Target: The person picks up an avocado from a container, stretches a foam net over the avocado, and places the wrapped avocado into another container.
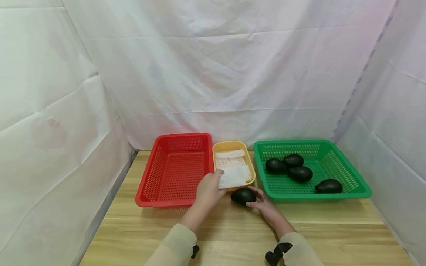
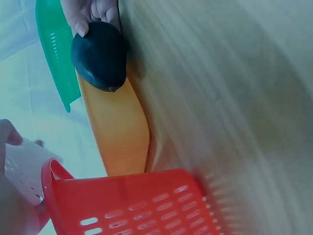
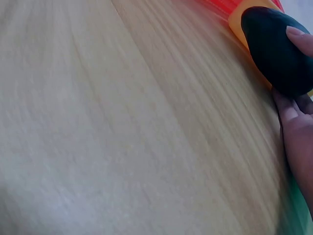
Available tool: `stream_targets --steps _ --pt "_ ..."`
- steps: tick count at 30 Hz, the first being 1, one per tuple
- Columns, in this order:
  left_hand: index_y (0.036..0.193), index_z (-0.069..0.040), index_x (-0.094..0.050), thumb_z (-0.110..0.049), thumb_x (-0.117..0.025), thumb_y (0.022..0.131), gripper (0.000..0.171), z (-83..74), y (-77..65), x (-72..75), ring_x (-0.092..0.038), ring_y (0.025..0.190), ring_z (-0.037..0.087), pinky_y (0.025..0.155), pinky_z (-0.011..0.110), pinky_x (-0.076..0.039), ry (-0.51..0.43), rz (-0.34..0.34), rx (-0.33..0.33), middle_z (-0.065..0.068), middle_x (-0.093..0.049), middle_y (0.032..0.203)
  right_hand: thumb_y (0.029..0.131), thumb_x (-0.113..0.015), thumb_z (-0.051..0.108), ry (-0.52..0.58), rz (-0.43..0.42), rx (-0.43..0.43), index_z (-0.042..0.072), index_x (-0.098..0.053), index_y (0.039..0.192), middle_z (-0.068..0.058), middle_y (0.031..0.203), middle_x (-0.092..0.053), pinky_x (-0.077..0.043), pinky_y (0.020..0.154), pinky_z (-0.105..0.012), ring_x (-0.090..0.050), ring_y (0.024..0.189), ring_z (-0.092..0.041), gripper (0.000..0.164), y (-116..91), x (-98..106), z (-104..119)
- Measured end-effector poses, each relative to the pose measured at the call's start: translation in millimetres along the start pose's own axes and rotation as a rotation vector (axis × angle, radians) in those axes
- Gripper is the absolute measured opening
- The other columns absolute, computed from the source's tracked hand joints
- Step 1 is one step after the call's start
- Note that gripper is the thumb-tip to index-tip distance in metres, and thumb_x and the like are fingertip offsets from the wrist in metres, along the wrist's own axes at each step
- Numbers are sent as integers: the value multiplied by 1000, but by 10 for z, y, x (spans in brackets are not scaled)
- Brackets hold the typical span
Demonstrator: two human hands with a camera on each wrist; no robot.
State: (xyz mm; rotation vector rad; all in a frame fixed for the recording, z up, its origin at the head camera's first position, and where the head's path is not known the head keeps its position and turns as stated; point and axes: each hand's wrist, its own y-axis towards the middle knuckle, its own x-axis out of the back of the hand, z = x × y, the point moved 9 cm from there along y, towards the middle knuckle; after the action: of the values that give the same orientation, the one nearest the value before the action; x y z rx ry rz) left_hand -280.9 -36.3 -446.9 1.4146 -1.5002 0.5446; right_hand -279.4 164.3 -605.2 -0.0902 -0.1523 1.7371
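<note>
Pale sleeves extended, left hand pinches white netting, right hand clasps a dark avocado before the yellow basket's near edge; a light, steady grip should prevent slips.

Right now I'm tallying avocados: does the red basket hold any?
No, the red basket shows bare mesh, while the right hand holds a dark avocado.

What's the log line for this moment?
left hand: holds white netting | right hand: grips avocado | yellow basket: more netting | green basket: four avocados
</note>
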Motion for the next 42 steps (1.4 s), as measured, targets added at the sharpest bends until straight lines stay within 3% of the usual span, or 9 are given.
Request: stream_targets --steps 3,7,11,15,18,22,28,35,42 --pt "126 -9 -54 -23 -84 74 62 38 -58 -27 -62 99 25 85 41 -51 -82 16 16 8 -65 111 82 -76 10 9 -6 -9 11 -43 144 -15 151 -34 -37 102 -35 -33 137 -35 70 -18 -23 5" --pt "125 -7 -55 -23 -84 75 60 13 -110 -54 -61 102 24 90 41 -49 -120 19 -59 7 -64 115 80 -79 9 3 -5 -17 10 -47 141 -15 147 -39 -39 99 -36 -38 134 -35 69 -98 -70 21" --pt "119 -8 -58 -17 -80 79 46 -23 -139 -58 -63 101 21 94 38 -47 -61 10 -164 5 -66 111 77 -82 7 -31 22 18 9 -52 138 -15 142 -45 -43 96 -29 -42 131 -34 69 -234 -117 120" --pt "117 -8 -58 -15 -76 81 41 -48 -147 -92 -67 95 20 101 42 -40 21 34 -240 4 -70 102 76 -82 3 -50 101 108 1 -48 139 -20 139 -46 -44 94 -23 -49 125 -26 72 -401 -179 295" --pt "118 -9 -58 -17 -76 80 42 -29 -139 -134 -65 94 22 105 52 -35 44 79 -240 4 -70 99 76 -82 3 -62 153 153 -5 -45 139 -24 139 -45 -45 93 -21 -53 120 -13 74 -541 -213 403" --pt "118 -10 -58 -16 -77 80 43 34 -97 -176 -62 97 24 105 59 -32 5 121 -193 4 -70 102 76 -82 5 -65 170 172 -5 -45 139 -25 140 -43 -45 93 -20 -53 116 -3 74 -697 -212 516" --pt "110 -13 -59 -13 -76 81 33 34 -50 -204 -63 97 22 106 56 -32 -36 177 -228 0 -69 99 74 -82 1 -54 131 269 -6 -45 138 -24 140 -44 -46 92 -20 -54 116 -5 74 -861 -100 780" --pt "107 -13 -59 -9 -76 79 33 12 -56 -154 -64 96 16 104 53 -37 -48 194 -297 -2 -69 99 77 -76 -8 -38 61 360 -5 -44 139 6 133 -53 -49 88 -21 -55 115 -4 69 -969 140 1071" --pt "101 -17 -56 -13 -75 80 29 -47 -53 -215 -63 93 8 105 53 -35 -42 244 -316 -8 -66 91 83 -69 -10 -25 28 379 -3 -39 143 3 132 -51 -53 82 -25 -59 111 -8 68 -1004 267 1230"
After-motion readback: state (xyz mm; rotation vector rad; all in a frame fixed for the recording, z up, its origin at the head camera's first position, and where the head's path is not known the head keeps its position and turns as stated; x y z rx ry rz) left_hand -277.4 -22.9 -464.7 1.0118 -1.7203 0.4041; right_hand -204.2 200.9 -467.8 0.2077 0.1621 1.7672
